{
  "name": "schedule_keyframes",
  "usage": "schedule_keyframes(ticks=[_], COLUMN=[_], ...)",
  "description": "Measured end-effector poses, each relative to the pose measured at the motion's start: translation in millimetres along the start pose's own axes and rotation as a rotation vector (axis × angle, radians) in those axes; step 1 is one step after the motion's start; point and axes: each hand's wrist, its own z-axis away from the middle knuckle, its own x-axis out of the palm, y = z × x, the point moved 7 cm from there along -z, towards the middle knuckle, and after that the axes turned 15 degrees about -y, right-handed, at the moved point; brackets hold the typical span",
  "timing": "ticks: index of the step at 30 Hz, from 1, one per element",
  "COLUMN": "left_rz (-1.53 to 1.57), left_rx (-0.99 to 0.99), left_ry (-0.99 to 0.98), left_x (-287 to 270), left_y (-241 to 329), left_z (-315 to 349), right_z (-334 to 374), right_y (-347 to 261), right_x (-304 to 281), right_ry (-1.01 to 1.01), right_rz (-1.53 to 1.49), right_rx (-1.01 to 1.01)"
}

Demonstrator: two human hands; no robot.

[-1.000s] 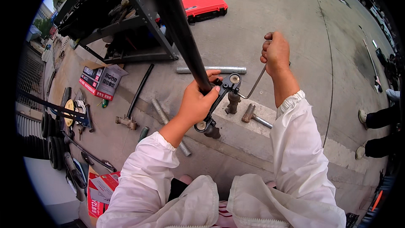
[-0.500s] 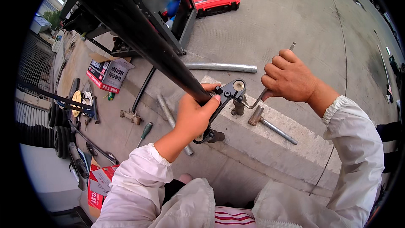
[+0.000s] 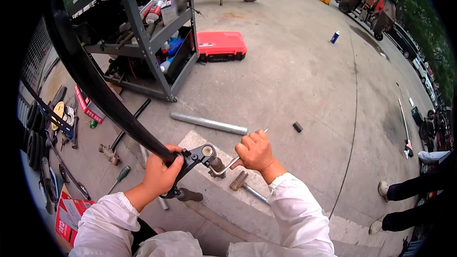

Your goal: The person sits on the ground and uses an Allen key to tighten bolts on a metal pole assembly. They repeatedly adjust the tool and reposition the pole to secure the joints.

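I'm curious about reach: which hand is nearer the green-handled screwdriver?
Left: the left hand is right of the screwdriver; the right hand is farther right, gripping the bent rod.

Open concrete yard in soft daylight, dark metal shelving leftward, green trees upper right.

A long black metal tube rises leftward from the left hand, barring a straight reach toward the dark grey metal shelf rack. Beyond and right of the right hand, grey concrete floor leaves wide passage around a small dark cylinder. A brown-headed, silver-handled hammer crowds the space below that hand.
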Motion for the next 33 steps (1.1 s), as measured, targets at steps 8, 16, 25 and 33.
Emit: schedule_keyframes(ticks=[8,16,25,33], left_rz=[-0.060,-0.012,0.000,-0.091], left_rx=[0.003,-0.137,-0.130,-0.081], left_ry=[-0.052,-0.045,-0.057,-0.063], left_x=[-3.6,3.4,11.2,21.7], left_y=[0.7,3.2,-8.2,10.5], left_z=[14.7,15.4,17.4,17.1], right_z=[-2.7,5.0,20.0,55.1], right_y=[-8.4,-6.6,-9.2,-15.7], right_x=[-7.5,3.5,19.6,43.7], right_ry=[-0.162,-0.111,0.122,0.154], right_rz=[-0.030,-0.006,-0.040,-0.153], right_rx=[-0.005,0.026,0.140,0.270])
